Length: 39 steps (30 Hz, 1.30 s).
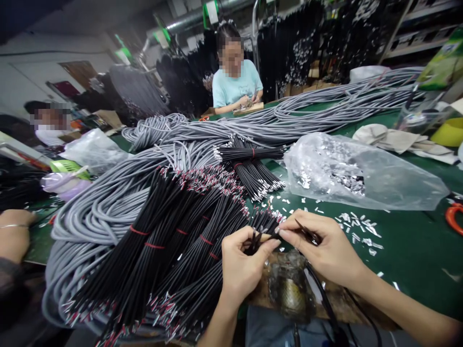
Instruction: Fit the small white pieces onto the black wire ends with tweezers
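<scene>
My left hand (pixel 244 260) is closed around a thin black cable (pixel 275 236), its thumb and forefinger pinching near the end. Close against it, my right hand (pixel 321 243) pinches at the same cable end with thumb and fingertip. A slim dark pointed tool (pixel 307 231) lies tucked in the right hand; its exact kind is unclear. Below both hands, a grimy metal fixture (pixel 291 284) sits on a wooden board (pixel 336 294). To the left lie bundles of black cables (pixel 173 241), tied with red bands, with red and white wire ends.
Long grey cables (pixel 231 127) spread across the green table (pixel 415 250). A clear plastic bag (pixel 390 180) of small silvery pieces lies right, with loose pieces (pixel 358 226) nearby. Orange-handled scissors (pixel 455 218) rest at the right edge. Co-workers sit opposite (pixel 237 84) and left (pixel 52 127).
</scene>
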### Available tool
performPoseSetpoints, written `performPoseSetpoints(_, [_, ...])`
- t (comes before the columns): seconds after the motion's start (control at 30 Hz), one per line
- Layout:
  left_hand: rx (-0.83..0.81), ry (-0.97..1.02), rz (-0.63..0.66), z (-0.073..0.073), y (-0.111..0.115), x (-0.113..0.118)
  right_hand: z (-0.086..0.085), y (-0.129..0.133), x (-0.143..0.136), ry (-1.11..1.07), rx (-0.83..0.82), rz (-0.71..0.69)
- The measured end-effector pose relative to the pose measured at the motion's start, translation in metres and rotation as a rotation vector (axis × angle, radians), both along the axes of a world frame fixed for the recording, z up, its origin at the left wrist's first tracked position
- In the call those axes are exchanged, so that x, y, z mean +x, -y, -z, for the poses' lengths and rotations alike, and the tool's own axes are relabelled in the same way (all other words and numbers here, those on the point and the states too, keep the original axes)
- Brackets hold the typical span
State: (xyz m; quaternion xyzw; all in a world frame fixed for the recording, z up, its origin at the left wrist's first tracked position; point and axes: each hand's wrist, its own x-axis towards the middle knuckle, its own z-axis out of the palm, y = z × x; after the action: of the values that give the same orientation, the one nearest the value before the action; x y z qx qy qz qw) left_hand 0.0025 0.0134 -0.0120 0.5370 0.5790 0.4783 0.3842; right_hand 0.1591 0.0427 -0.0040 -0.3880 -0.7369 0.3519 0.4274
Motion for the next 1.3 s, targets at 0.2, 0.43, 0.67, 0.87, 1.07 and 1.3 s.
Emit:
performPoseSetpoints(0.2, [-0.008, 0.016, -0.002, 0.001, -0.001, 0.0, 0.002, -0.001, -0.001, -0.058, 0.009, -0.03])
performPoseSetpoints(0.43, [0.041, -0.126, 0.041, 0.001, 0.0, -0.001, 0.0, 0.001, 0.0, -0.018, -0.006, -0.003])
performPoseSetpoints(0.67, [0.132, -0.252, 0.097, -0.001, 0.0, -0.001, 0.003, -0.002, 0.001, 0.075, 0.019, 0.054])
performPoseSetpoints(0.87, [0.14, -0.17, 0.146, -0.003, -0.002, -0.002, 0.006, -0.005, -0.004, -0.015, -0.222, -0.236])
performPoseSetpoints(1.07, [0.011, -0.231, 0.276, -0.004, -0.003, -0.003, 0.0, -0.006, 0.0, 0.186, 0.27, 0.202])
performPoseSetpoints(1.3, [0.014, -0.181, 0.275, -0.005, -0.003, -0.005, 0.001, -0.008, 0.014, 0.216, 0.281, -0.031])
